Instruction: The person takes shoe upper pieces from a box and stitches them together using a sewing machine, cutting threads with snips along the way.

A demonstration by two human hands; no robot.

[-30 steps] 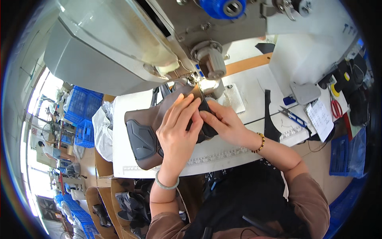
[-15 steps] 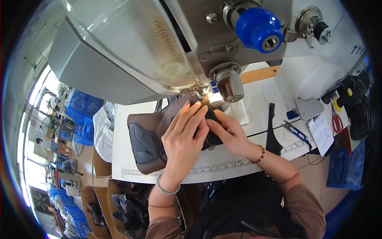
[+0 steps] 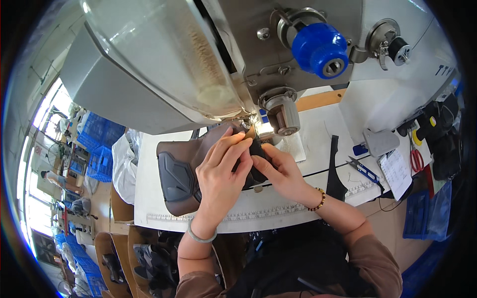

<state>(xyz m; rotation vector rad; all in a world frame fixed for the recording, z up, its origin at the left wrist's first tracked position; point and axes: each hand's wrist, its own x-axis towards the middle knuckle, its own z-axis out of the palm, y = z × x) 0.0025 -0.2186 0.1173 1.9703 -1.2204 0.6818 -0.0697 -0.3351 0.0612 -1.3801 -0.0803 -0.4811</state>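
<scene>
A brown shoe upper (image 3: 175, 149) with a raised dark grey panel lies at the sewing machine's lit needle area (image 3: 254, 121). Across its right part my left hand (image 3: 223, 166) is laid, its fingers bunched together and gripping the material close to the needle. My right hand (image 3: 284, 171) pinches the upper's black edge (image 3: 256, 171) between thumb and fingers, just right of the left hand. Both hands touch the work, and the exact stitching point is partly hidden behind the left fingertips and the machine head (image 3: 149, 74).
A blue tension knob (image 3: 318, 49) and presser parts hang over the work. At right lie a black strip (image 3: 334, 171), blue thread snips (image 3: 365, 171), red-handled scissors (image 3: 416, 160) and a paper note (image 3: 396, 170). A ruler tape (image 3: 233, 214) runs along the front edge; cardboard boxes (image 3: 121, 258) stand below.
The whole view has shifted slightly, moving most things a little left. Both hands keep their hold on the upper and have barely moved against it.
</scene>
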